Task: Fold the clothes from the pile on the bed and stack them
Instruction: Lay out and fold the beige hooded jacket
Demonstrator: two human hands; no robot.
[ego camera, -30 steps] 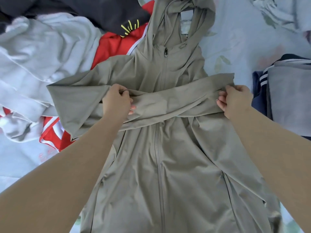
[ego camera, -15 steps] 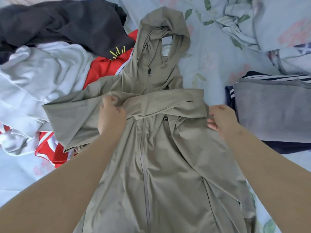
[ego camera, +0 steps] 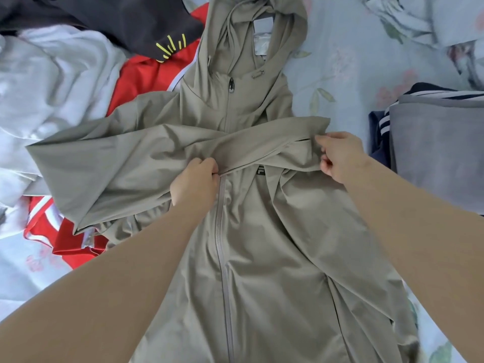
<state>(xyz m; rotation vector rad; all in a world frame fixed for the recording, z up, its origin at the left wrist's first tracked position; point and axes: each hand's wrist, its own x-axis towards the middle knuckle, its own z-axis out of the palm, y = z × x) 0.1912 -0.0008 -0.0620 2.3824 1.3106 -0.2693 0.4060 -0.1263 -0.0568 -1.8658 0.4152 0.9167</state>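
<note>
The olive hooded jacket point(ego camera: 262, 258) lies centre-bed. The left hand point(ego camera: 193, 179) and right hand point(ego camera: 340, 158) pinch its crossed sleeve point(ego camera: 262, 150) in curled fingers point(ego camera: 326, 165), pulling it flatter than 0.5 seconds ago. That's 1 sleeve tucked; the 9 o'clock sleeve point(ego camera: 91, 174) remains.

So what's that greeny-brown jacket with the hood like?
The jacket is thin, smooth olive-khaki cloth. It lies front up on the flowery bed sheet, closed by a grey zip down the middle. Its hood points away from the person. The folded sleeve crosses the chest; the spread sleeve lies over a red garment. The left hand grips the folded sleeve near the zip, and the right hand pinches it at the shoulder.
</note>
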